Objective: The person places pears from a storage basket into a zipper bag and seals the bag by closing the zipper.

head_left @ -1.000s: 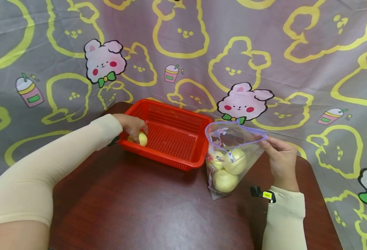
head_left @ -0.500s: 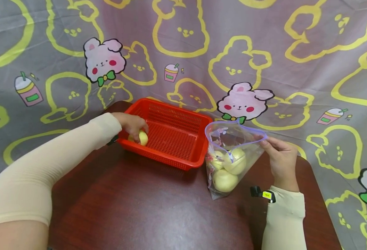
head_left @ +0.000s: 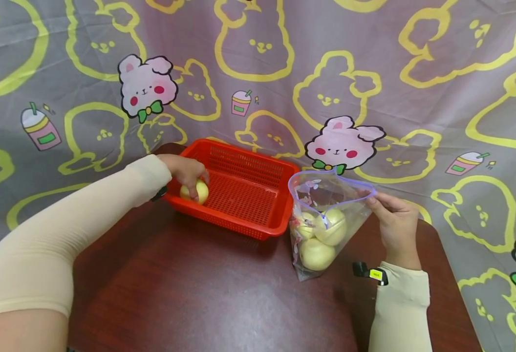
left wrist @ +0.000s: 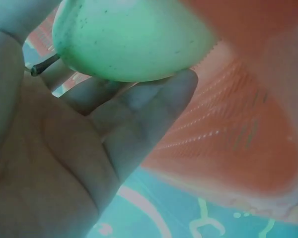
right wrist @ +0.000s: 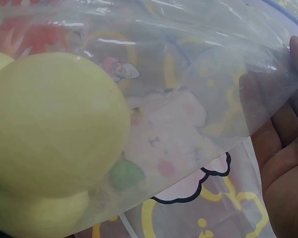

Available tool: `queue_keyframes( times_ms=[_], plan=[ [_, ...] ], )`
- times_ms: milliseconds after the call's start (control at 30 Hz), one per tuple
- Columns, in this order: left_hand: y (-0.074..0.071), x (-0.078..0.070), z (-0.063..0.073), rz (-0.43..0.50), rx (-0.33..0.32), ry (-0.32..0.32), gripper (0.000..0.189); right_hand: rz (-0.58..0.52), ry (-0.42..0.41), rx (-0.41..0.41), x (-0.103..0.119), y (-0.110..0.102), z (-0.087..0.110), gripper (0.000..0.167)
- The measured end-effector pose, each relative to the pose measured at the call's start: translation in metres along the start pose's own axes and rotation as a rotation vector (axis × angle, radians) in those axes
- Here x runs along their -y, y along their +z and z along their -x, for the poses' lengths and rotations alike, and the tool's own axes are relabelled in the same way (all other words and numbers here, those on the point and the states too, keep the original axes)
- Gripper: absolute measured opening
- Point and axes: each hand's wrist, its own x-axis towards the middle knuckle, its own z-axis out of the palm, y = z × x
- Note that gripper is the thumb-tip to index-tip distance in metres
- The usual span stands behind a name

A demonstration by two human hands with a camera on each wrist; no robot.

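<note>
My left hand (head_left: 187,170) reaches over the left end of a red plastic basket (head_left: 236,224) and grips a pale yellow pear (head_left: 203,192). Seen from the left wrist, the speckled pear (left wrist: 131,42) lies against the fingers, its dark stem (left wrist: 45,64) pointing toward the palm. On the right, my right hand (head_left: 395,225) pinches the purple zip rim of a clear zip bag (head_left: 355,215), whose mouth gapes. Several pears (head_left: 317,254) sit in the bag's lower part. Close up in the right wrist view, a pear (right wrist: 54,119) shows through the printed plastic.
A dark reddish-brown table (head_left: 196,293) carries the basket and the bag, which stand side by side. Behind hangs a grey curtain (head_left: 280,112) with yellow outlines and rabbit prints, close to the table's back edge.
The left hand has shifted slightly up with the pear, and more of the fruit now shows under the fingers. The right hand and the bag stay in place.
</note>
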Motion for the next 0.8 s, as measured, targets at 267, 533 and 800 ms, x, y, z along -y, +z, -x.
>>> queue_keyframes(
  times_ms=[267,533,800],
  plan=[
    [-0.009,-0.006,0.006,0.012,-0.002,-0.033,0.066,-0.024,-0.004,0.004,-0.001,-0.001,0.0,0.021],
    [-0.021,-0.015,0.012,-0.044,-0.013,-0.042,0.066,-0.001,-0.016,0.01,-0.001,-0.001,0.0,0.022],
    [-0.032,-0.023,0.019,-0.052,-0.028,-0.039,0.065,0.019,-0.007,0.016,0.0,-0.001,-0.001,0.021]
  ],
)
